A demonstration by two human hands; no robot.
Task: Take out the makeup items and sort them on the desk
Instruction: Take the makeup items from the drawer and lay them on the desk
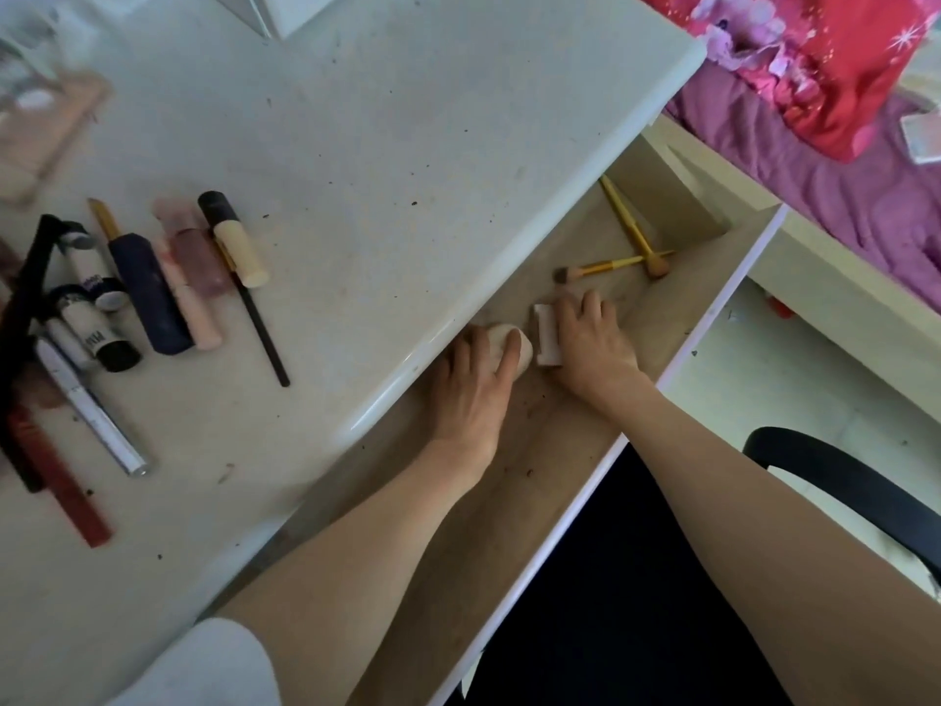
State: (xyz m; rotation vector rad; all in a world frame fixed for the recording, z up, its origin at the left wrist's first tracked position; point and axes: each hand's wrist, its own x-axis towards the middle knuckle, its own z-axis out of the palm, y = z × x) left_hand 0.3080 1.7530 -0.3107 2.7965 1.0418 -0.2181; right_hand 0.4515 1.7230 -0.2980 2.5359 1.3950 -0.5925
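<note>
Both hands are inside the open wooden drawer [677,298] under the white desk [407,145]. My left hand [476,384] is closed around a beige rounded sponge [511,336] near the desk's edge. My right hand [590,338] grips a small white rectangular block [546,331] beside it. Two gold-handled makeup brushes [629,231] lie crossed deeper in the drawer. On the desk at the left, several tubes, pens and pencils lie in a row, among them a dark blue tube [147,293], a cream tube with a black cap [234,239] and a silver pen [91,410].
A dark red stick [61,481] and a black strap [25,308] lie at the desk's left edge. A blurred peach palette [51,129] sits at the far left. A bed with pink and purple bedding [825,68] stands to the right. A black chair arm [840,481] is near my right forearm.
</note>
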